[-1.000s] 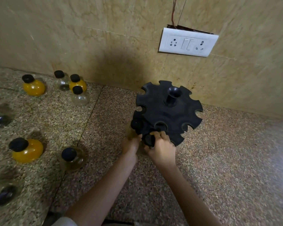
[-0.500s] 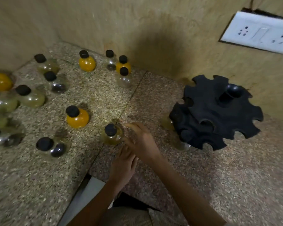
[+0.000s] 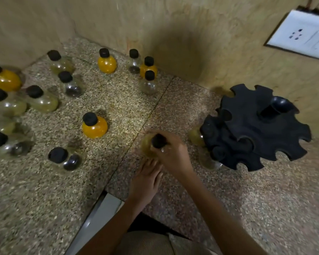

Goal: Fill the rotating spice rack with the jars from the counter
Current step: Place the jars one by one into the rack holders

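The black rotating spice rack (image 3: 256, 129) stands on the counter at the right, near the wall. Two jars hang in its lower left slots: one (image 3: 194, 137) and one (image 3: 208, 161). My right hand (image 3: 171, 153) is closed around the neck of a black-capped jar (image 3: 148, 146) of pale greenish spice, left of the rack. My left hand (image 3: 145, 181) rests flat on the counter just below it, fingers apart and holding nothing. Several more black-capped jars stand on the counter to the left, among them an orange one (image 3: 94, 126).
The granite counter (image 3: 265, 199) meets tiled walls at the back and left. A white switch and socket plate (image 3: 300, 37) is on the wall above the rack. The counter's front edge notches inward near my body (image 3: 99, 208). More jars crowd the far left (image 3: 6, 107).
Both hands left the rack and moved left. My right hand reached the greenish jar and closed on it; the left hand settled on the counter. The camera view swung left.
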